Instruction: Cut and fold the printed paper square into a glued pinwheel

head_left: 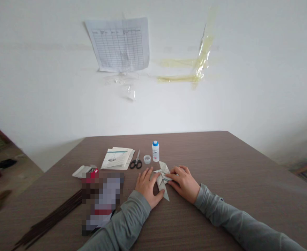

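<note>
A folded paper pinwheel (163,177) made of printed paper lies on the brown table (221,164). My left hand (148,186) rests on its left side with fingers stretched flat, thumb against the lower blade. My right hand (184,182) presses on its right side, fingers bent and pinching at the paper near the centre. Both arms wear grey sleeves.
Behind the pinwheel stand a small white bottle with a blue cap (155,151) and a loose clear cap (147,159). Black-handled scissors (136,162) and a stack of printed sheets (118,158) lie to the left. Thin dark sticks (51,219) lie at the front left.
</note>
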Action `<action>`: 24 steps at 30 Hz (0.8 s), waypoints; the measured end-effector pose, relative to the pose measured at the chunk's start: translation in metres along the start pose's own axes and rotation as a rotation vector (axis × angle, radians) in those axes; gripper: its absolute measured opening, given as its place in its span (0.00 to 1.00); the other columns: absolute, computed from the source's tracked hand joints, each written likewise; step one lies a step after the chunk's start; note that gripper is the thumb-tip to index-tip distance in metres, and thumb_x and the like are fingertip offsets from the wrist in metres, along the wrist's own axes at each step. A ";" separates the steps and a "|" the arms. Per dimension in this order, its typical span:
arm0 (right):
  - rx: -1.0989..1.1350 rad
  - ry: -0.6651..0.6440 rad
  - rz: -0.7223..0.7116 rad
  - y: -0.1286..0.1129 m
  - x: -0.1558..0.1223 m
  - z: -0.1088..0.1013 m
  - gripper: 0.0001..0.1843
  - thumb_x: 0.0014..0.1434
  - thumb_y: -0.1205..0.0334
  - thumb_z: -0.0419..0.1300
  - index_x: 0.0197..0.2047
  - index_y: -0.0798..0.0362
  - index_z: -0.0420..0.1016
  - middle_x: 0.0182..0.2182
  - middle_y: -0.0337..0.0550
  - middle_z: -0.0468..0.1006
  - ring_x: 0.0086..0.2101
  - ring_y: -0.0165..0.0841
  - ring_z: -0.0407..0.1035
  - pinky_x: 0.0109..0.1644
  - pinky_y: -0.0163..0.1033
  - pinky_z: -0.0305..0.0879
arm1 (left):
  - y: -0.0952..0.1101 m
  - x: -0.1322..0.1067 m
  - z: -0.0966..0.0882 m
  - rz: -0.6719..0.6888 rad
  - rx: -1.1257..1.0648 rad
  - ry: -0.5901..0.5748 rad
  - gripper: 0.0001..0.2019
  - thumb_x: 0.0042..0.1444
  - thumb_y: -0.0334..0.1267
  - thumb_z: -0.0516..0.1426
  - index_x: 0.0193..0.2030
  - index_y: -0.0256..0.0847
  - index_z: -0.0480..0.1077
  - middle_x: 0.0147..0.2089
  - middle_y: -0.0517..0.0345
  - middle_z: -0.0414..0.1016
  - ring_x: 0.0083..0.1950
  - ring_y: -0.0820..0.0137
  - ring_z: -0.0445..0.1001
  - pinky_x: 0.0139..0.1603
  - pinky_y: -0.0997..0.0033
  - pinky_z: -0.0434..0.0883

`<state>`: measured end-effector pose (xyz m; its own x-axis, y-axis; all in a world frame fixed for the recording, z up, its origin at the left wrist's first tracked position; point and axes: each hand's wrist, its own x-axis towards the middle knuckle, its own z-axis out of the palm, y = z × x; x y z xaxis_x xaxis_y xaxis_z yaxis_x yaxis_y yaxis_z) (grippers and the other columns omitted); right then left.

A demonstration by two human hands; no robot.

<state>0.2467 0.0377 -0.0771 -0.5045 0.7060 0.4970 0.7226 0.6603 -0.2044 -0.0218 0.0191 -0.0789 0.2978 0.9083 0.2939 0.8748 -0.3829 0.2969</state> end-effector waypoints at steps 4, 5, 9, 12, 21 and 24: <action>0.000 -0.011 0.019 -0.001 0.000 -0.001 0.19 0.84 0.65 0.70 0.69 0.40 0.98 0.54 0.51 0.95 0.54 0.49 0.91 0.79 0.66 0.82 | 0.009 -0.002 -0.005 -0.007 0.011 0.008 0.38 0.66 0.36 0.78 0.83 0.50 0.86 0.94 0.36 0.78 0.93 0.32 0.76 0.95 0.21 0.73; 0.001 -0.014 0.025 -0.001 -0.001 -0.001 0.19 0.83 0.65 0.70 0.68 0.40 0.98 0.54 0.51 0.95 0.54 0.49 0.91 0.79 0.65 0.82 | 0.010 -0.002 -0.006 -0.010 0.015 0.006 0.38 0.66 0.36 0.78 0.83 0.51 0.87 0.94 0.36 0.77 0.93 0.32 0.76 0.95 0.22 0.74; 0.009 -0.044 0.035 -0.001 0.000 -0.001 0.20 0.84 0.65 0.69 0.68 0.40 0.98 0.54 0.50 0.95 0.55 0.49 0.90 0.80 0.67 0.80 | 0.012 -0.003 -0.011 -0.012 0.036 0.009 0.37 0.66 0.35 0.78 0.81 0.55 0.89 0.95 0.40 0.77 0.92 0.32 0.78 0.94 0.23 0.75; 0.019 -0.057 0.041 -0.001 0.000 -0.002 0.19 0.84 0.65 0.69 0.67 0.40 0.98 0.54 0.50 0.95 0.55 0.50 0.90 0.81 0.67 0.80 | 0.013 -0.003 -0.013 -0.001 0.051 0.007 0.35 0.66 0.35 0.78 0.80 0.55 0.90 0.94 0.38 0.77 0.92 0.33 0.78 0.94 0.23 0.75; 0.003 -0.010 0.029 -0.001 -0.002 -0.001 0.19 0.82 0.68 0.71 0.66 0.38 0.98 0.52 0.47 0.95 0.53 0.49 0.91 0.79 0.64 0.80 | 0.016 -0.002 -0.015 -0.007 0.048 -0.008 0.32 0.66 0.36 0.78 0.76 0.56 0.93 0.94 0.40 0.78 0.92 0.29 0.78 0.94 0.22 0.74; -0.007 -0.004 0.013 0.000 -0.003 0.001 0.19 0.82 0.68 0.72 0.66 0.38 0.97 0.52 0.46 0.95 0.53 0.48 0.91 0.78 0.64 0.81 | 0.015 -0.002 -0.013 -0.003 0.035 0.010 0.31 0.65 0.37 0.78 0.75 0.57 0.94 0.93 0.40 0.79 0.91 0.24 0.78 0.93 0.18 0.75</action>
<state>0.2479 0.0360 -0.0791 -0.4969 0.7152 0.4915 0.7324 0.6494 -0.2045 -0.0142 0.0088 -0.0630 0.2916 0.9077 0.3018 0.8885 -0.3739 0.2659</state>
